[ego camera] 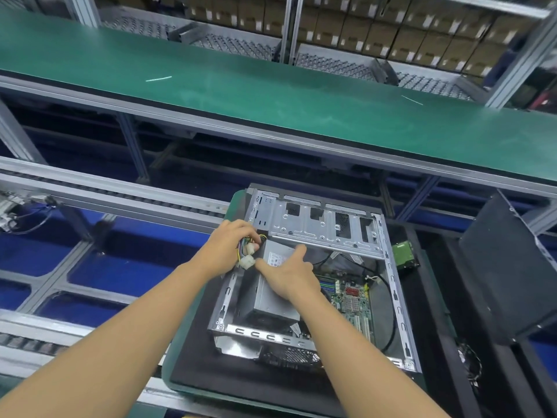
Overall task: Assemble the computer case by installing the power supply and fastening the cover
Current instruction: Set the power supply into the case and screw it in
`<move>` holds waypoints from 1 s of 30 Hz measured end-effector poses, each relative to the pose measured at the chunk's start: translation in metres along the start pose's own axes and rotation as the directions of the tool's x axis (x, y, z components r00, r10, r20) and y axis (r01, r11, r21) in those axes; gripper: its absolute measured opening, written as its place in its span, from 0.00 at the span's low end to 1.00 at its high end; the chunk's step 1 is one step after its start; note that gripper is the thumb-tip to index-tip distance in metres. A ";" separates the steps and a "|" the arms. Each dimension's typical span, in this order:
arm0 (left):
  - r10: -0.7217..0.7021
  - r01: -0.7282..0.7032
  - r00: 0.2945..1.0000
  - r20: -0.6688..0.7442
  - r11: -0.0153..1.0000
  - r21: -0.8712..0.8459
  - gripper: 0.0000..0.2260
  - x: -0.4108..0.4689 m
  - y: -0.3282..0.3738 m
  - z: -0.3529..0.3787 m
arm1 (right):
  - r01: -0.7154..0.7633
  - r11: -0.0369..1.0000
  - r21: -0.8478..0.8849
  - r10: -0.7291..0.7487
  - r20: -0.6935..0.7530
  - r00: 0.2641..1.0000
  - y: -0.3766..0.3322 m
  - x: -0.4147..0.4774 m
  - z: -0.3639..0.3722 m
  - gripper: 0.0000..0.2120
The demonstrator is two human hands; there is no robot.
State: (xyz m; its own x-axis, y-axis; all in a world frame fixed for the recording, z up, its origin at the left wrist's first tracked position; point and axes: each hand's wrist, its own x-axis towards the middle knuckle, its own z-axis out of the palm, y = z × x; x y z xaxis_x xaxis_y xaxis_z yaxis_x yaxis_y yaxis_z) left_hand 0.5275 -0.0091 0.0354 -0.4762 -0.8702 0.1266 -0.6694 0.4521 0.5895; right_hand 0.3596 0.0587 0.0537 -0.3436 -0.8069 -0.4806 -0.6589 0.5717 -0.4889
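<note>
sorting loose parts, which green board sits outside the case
The hard drive's board, right of the computer case; the motherboard lies inside it.

— Where are the hands?
— The left hand [229,247] grips the wire bundle [245,241] at the open computer case's [319,229] left wall. The right hand [291,274] rests on the power supply [269,301], forefinger at a white connector [247,262].
— Anything beside it?
— A black panel [506,279] stands tilted, off to the right.

1. Bright, even light from overhead leaves a pale sheen along the green belt [271,95].
2. Small glints sit on the computer case [316,227] metal, and deep shadow lies beneath the belt.
3. Wide-angle distortion bows the rails [120,190] towards the left and right edges.
4. The cartons [376,37] at the top edge look soft and smeared.
</note>
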 end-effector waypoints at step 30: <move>-0.427 0.501 0.865 0.262 0.737 -0.454 0.32 -0.029 0.004 0.022 | 0.050 0.716 0.696 -0.254 0.193 0.948 0.031 0.013 0.032 0.40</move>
State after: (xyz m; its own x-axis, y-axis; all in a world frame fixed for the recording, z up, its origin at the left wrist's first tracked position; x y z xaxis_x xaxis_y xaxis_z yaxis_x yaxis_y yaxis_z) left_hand 0.5260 0.0225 0.0167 -0.2756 -0.8947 -0.3514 -0.4734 -0.1918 0.8597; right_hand 0.3562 0.0703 0.0087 -0.0290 -0.8813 -0.4717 -0.0237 0.4724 -0.8811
